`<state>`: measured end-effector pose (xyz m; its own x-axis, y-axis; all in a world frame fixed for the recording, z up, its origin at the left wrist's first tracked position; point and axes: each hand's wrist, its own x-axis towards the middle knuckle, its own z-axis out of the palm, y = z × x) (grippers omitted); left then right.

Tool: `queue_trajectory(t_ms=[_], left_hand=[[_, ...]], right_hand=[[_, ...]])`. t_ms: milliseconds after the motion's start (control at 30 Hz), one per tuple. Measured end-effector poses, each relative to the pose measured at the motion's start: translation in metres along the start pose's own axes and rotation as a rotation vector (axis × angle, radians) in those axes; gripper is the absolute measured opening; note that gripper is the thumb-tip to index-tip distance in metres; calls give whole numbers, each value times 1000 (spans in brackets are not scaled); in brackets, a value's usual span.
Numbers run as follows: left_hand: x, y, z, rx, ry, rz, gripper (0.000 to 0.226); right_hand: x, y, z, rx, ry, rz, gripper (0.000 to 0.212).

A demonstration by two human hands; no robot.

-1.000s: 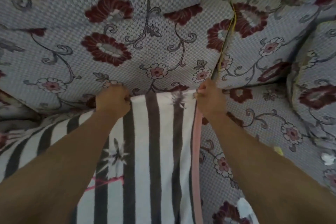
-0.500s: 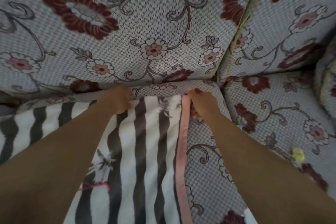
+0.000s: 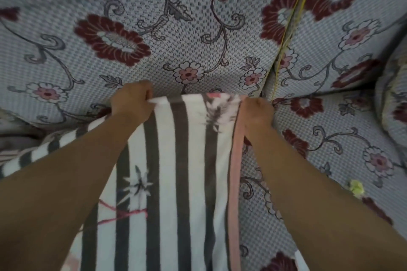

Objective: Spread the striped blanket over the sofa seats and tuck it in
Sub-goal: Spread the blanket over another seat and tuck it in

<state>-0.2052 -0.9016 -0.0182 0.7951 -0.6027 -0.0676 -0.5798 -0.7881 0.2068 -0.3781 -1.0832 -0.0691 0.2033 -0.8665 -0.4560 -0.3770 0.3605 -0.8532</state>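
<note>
Gripping striped blanket (image 3: 180, 160) top edge, both hands clenched; bare seat (image 3: 330, 160) rightward.

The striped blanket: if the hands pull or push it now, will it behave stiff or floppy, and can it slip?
Probably floppy: the blanket bunches where the left hand and the right hand grip its top edge. It looks light, since its left part ripples loosely. It may slide little, as the sofa cover looks textured.

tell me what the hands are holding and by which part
Both hold the striped blanket by its far edge at the sofa's back crease: the left hand grips the white-striped edge, the right hand the corner by the pink border.
</note>
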Motion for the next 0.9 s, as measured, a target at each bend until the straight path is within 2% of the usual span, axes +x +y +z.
queue_trajectory(t_ms=[67, 167, 233, 333, 400, 433, 500, 533, 567, 667, 733, 800, 900], left_hand=[[11, 13, -4, -9, 74, 10, 23], [18, 15, 19, -43, 128, -20, 17], [20, 6, 51, -27, 8, -49, 15], [12, -3, 104, -8, -377, -79, 58], [10, -6, 125, 17, -451, -95, 66], [11, -8, 129, 34, -450, -91, 66], [12, -10, 128, 34, -435, -58, 66], [12, -5, 123, 39, -409, -28, 67], [12, 1, 117, 49, -366, 13, 66], [1, 39, 102, -7, -261, 222, 59], [-10, 73, 98, -41, -303, 387, 60], [-24, 105, 97, 34, -408, 501, 68], [-43, 125, 106, 175, -511, 511, 79]], right_hand=[[15, -11, 4, 20, 108, -141, 38], [36, -14, 19, -162, 111, -300, 40], [46, 7, 27, -305, 79, -343, 38], [55, 56, 29, -489, 20, -293, 36], [58, 68, 27, -517, 18, -322, 43], [58, 68, 28, -525, -4, -321, 37], [57, 59, 26, -514, -65, -258, 13], [56, 56, 21, -494, -82, -229, 9], [52, 54, 16, -484, -102, -225, 10], [28, 55, -9, -566, -187, -218, 33], [2, 68, -27, -553, -336, -116, 40], [-27, 84, -45, -505, -491, 21, 27], [-69, 111, -64, -493, -691, 209, 33]])
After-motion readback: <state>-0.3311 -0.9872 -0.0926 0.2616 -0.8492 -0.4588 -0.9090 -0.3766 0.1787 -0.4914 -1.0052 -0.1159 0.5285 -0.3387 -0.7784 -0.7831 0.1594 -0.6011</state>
